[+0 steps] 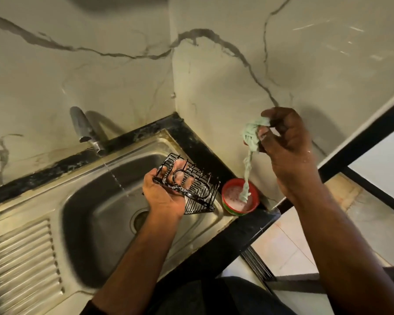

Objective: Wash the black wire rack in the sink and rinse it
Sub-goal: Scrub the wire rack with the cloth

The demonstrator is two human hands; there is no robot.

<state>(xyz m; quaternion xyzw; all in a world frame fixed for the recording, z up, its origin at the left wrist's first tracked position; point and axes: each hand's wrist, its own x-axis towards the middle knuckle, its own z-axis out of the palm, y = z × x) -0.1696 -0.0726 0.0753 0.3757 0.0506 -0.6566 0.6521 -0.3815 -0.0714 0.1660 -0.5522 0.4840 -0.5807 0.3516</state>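
My left hand point(166, 194) grips the black wire rack point(197, 189) over the right side of the steel sink point(96, 210); soap foam clings to the rack's wires. My right hand point(287, 142) is raised above the counter corner and pinches a pale green scrubbing cloth point(251, 135). A twisted tail of the cloth hangs down into a small red bowl of soapy water point(228, 192) beside the sink's right rim. A thin stream of water runs from the tap point(84, 130) into the basin, left of the rack.
Marble-patterned walls meet in a corner behind the sink. A ribbed draining board point(21, 258) lies at the left. The black counter edge point(225, 242) runs along the front right, with tiled floor point(289, 242) below it. The drain point(139, 219) sits under my left wrist.
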